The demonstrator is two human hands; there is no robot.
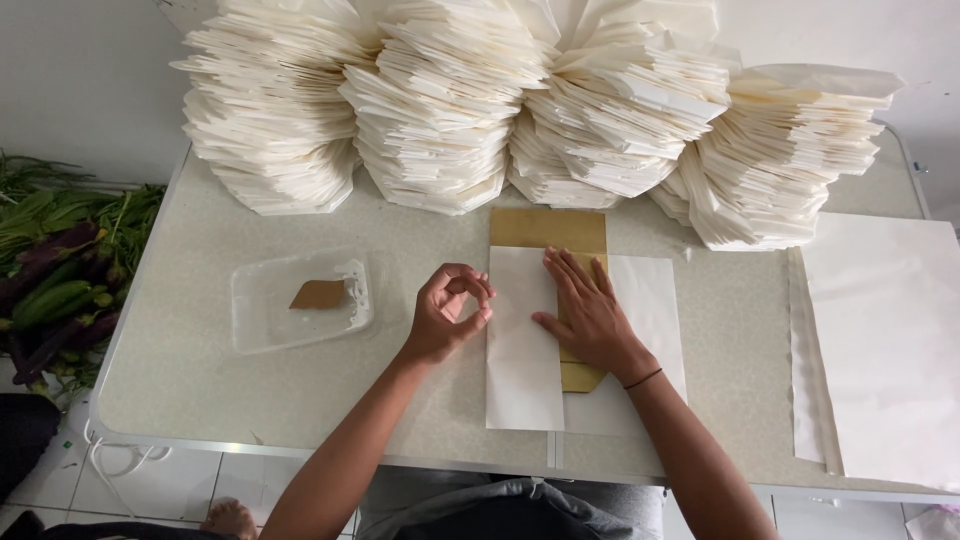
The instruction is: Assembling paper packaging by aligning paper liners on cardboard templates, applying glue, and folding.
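My right hand (590, 312) lies flat, fingers spread, on a white paper sheet (655, 300) that is partly folded over a brown cardboard template (548, 229). The folded white flap (522, 350) lies just left of that hand. My left hand (450, 312) hovers at the flap's left edge with fingers curled and thumb meeting fingertips; it holds nothing that I can see.
A clear plastic tray (262, 320) with a brown card scrap (318, 294) sits to the left. Tall stacks of folded white paper bags (450, 110) line the table's back. Flat white sheets (885, 340) lie at the right. Green vegetables (55, 260) lie on the floor at left.
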